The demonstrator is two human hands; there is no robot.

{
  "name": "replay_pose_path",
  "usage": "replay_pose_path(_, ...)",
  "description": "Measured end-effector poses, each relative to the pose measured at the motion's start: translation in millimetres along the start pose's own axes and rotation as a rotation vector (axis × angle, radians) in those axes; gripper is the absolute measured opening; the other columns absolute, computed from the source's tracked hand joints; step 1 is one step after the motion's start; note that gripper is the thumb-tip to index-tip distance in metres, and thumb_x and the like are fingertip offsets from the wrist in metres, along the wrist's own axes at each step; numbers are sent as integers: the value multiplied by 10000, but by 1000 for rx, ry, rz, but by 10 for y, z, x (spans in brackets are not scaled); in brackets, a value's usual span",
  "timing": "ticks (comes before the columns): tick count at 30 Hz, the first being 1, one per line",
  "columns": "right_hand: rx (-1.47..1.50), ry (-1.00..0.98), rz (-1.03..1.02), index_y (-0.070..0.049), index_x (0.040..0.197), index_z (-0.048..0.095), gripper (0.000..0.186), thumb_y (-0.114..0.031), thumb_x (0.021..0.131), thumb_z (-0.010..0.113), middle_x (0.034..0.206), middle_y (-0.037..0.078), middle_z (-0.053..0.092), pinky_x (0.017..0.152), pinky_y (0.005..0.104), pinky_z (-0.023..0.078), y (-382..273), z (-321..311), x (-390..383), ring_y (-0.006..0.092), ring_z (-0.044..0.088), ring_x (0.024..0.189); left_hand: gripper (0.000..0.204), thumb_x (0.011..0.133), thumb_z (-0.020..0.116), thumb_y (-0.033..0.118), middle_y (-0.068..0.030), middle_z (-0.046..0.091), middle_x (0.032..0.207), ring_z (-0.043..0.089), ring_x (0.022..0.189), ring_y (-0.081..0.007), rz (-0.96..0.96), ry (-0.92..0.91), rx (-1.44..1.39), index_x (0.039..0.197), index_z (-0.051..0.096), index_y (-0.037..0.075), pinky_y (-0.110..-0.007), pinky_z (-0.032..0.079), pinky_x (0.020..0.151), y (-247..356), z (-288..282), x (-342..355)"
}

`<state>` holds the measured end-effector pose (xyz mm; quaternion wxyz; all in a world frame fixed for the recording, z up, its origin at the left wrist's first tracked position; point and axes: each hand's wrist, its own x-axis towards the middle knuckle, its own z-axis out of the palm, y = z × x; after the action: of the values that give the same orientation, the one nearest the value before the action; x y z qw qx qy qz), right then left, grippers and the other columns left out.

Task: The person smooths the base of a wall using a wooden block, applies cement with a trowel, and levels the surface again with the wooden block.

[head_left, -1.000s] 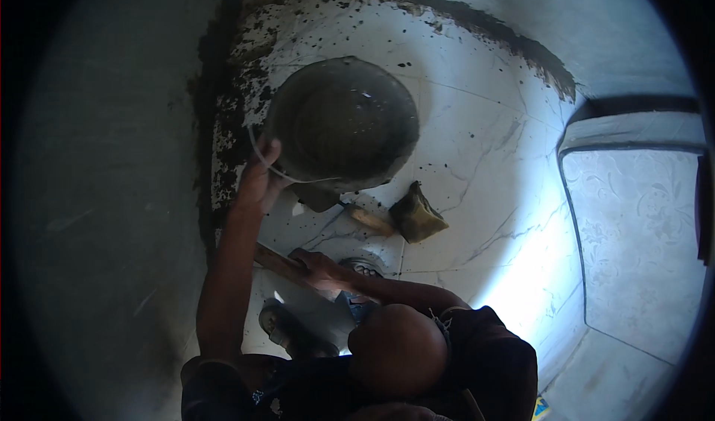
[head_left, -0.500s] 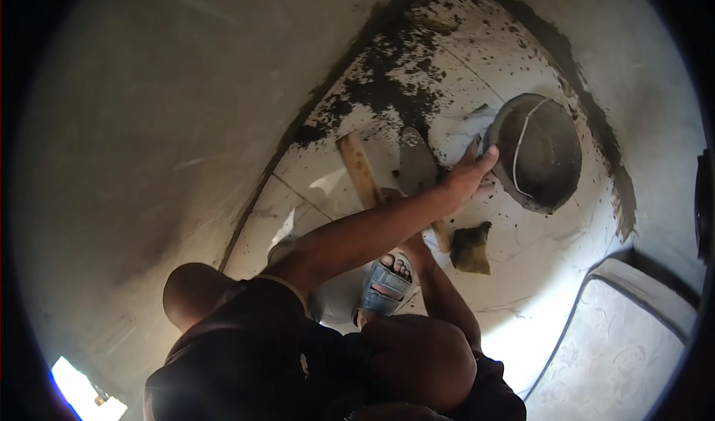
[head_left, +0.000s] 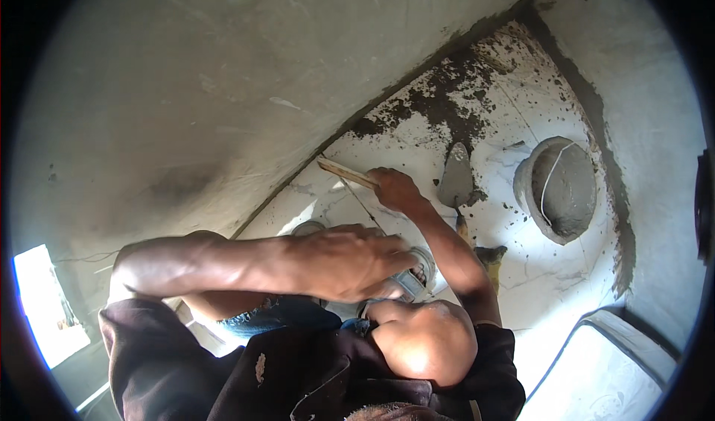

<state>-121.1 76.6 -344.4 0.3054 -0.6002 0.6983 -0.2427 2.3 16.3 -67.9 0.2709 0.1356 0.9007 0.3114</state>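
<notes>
Head view, looking down at a tiled floor corner. The left hand (head_left: 346, 261) lies in the near centre, fingers curled together and resting on a small grey can-like container (head_left: 413, 279); whether they truly grip it cannot be told, and the container's contents are hidden by the hand. The right hand (head_left: 395, 190) reaches farther out, fingers closed around one end of a flat wooden strip (head_left: 344, 172), which lies slanted on the white marbled floor tiles (head_left: 551, 287) just beside the base of the grey plastered wall (head_left: 223, 86).

Right of that hand, a pointed trowel (head_left: 456, 176) rests on the tiles, its blade coated with grey mortar, touching the dark scatter of wet mortar (head_left: 439, 108) spread along the far wall joint. Farther right stands a round bucket (head_left: 558, 188) — its inside smeared with grey mortar, a thin wire handle lying across the opening; how much mortar lies in it cannot be told. A small ochre lump or rag (head_left: 491, 258) sits near the right forearm. The person's dark garment (head_left: 313, 376) fills the near edge.
</notes>
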Motion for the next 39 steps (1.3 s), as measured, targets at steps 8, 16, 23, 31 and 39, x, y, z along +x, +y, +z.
replay_pose_path(8,-189,162,63,-73,1080,636,269,-34,840,522,942,203,679,817,499,517,632,-461,202,401,651,896,606,964,534,446,-202,482,1396,519,1257,-389,-182,133,-53,1439,417,90,-464,457,1055,312,-128,-929)
replay_pose_path(16,-266,475,77,-92,1156,632,346,-11,832,541,1016,139,679,842,489,482,796,-584,-122,372,618,924,628,923,596,400,-184,503,1387,522,1264,-376,-279,168,45,1458,405,132,-458,440,1067,257,18,-1068)
replay_pose_path(23,-380,194,-149,-97,1121,663,405,22,751,550,987,101,691,842,444,435,237,-28,191,292,591,947,703,870,634,454,-186,519,1372,540,1254,-355,-237,155,137,1464,406,156,-453,477,1038,263,23,-1032)
replay_pose_path(31,-691,401,96,-104,1099,664,393,-10,729,569,949,77,663,788,458,431,816,-766,110,293,568,896,692,879,608,477,-192,523,1360,559,1221,-367,-245,191,105,1455,415,147,-481,505,987,270,37,-1259)
replay_pose_path(39,-580,187,-155,-150,1182,664,454,-24,764,542,1075,60,668,919,480,409,602,-260,224,283,559,1065,698,869,616,478,-202,521,1359,583,1184,-375,-162,202,129,1448,426,137,-477,508,981,238,-8,-1224)
